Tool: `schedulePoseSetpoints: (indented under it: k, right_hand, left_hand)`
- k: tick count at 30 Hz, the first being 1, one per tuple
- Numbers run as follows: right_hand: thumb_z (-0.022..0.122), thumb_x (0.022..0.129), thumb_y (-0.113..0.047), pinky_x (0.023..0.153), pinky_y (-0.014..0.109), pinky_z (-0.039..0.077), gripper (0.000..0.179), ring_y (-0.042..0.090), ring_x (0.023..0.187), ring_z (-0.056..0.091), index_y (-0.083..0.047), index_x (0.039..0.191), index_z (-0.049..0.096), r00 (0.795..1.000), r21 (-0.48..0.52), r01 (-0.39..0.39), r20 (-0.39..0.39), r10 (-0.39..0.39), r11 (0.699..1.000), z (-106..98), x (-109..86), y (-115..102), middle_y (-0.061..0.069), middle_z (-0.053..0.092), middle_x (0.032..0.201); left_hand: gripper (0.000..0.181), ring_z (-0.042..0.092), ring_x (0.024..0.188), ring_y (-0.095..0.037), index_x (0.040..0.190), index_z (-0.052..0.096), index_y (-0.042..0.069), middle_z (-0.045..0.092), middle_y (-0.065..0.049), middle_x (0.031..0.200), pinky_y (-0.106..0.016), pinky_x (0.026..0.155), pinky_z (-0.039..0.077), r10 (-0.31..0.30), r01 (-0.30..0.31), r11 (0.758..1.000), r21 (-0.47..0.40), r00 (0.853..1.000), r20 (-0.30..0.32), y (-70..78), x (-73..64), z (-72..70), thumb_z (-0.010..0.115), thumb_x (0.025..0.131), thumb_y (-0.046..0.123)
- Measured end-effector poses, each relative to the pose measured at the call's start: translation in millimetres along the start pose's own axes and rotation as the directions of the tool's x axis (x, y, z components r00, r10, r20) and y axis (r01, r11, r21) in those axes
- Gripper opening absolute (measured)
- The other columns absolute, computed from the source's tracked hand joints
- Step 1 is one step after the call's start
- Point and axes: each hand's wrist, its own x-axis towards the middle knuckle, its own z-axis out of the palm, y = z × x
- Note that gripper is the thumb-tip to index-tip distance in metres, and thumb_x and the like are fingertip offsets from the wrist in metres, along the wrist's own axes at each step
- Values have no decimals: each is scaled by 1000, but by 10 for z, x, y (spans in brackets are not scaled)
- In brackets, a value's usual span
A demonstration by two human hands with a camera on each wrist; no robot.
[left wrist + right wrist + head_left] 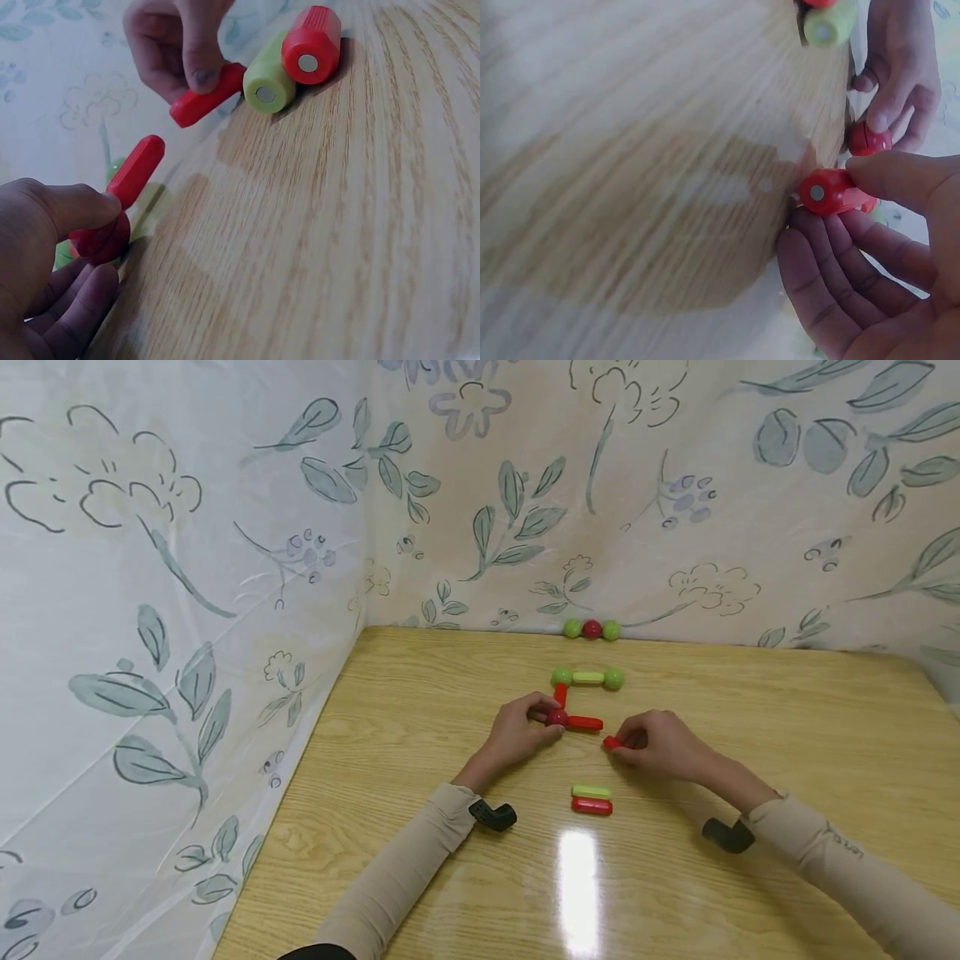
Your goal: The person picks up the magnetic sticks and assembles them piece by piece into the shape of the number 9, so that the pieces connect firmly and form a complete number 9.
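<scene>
Between thumb and fingers, my left hand (517, 731) holds a red ball (557, 717) on the table. From that ball one red magnetic rod (585, 723) points right, and another red rod (561, 695) leads up to a green ball (562, 677). A yellow-green rod (588, 677) joins it to a second green ball (613, 678). My right hand (663, 747) pinches a separate red rod (208, 95) just right of the joined pieces, apart from them. In the right wrist view, the held rod's silvery magnet end (817, 193) shows.
Nearer me lie a loose yellow-green rod (592, 792) and a red rod (592, 807) side by side. At the table's back edge, a red ball (592, 628) sits between two green balls (572, 627). A patterned cloth (465, 527) hangs behind the wooden table (390, 710).
</scene>
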Motion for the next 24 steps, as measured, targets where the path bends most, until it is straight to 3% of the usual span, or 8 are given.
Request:
schedulePoseSetpoints:
  k: [9, 15, 18, 24]
  right_hand:
    - [77, 89, -17, 57, 27, 50, 11, 13, 66, 60, -5, 89, 75, 997, 70, -63, -46, 66, 996, -65, 52, 132, -2, 68, 77]
    - [75, 91, -17, 56, 28, 52, 18, 16, 66, 64, 0, 93, 74, 982, 153, -132, -112, 150, 979, -64, 70, 220, 4, 70, 79]
    - [75, 92, -17, 59, 30, 56, 23, 20, 69, 67, 5, 98, 73, 971, 243, -178, -115, 211, 954, -67, 86, 252, 9, 71, 83]
    - [73, 94, -19, 66, 35, 59, 33, 26, 73, 71, 11, 107, 68, 944, 421, -252, -89, 316, 871, -102, 150, 275, 18, 71, 94]
  left_hand:
    - [28, 63, 93, -7, 111, 68, 19, 67, 9, 104, -26, 78, 52, -9, 9, 1000, -16, 1000, 2, -15, -4, -4, 80, 86, 18]
    - [27, 63, 93, -7, 111, 69, 21, 67, 10, 104, -26, 77, 53, -17, 17, 1000, -21, 1000, 10, -31, -13, -5, 80, 86, 19]
    - [27, 64, 94, -8, 111, 69, 21, 67, 9, 104, -27, 78, 53, -11, 11, 1000, -24, 1000, 11, -32, -8, -6, 80, 87, 19]
    - [27, 63, 94, -7, 111, 68, 21, 67, 10, 104, -26, 78, 53, -4, 4, 1000, -24, 1000, 5, -28, 10, -2, 80, 86, 18]
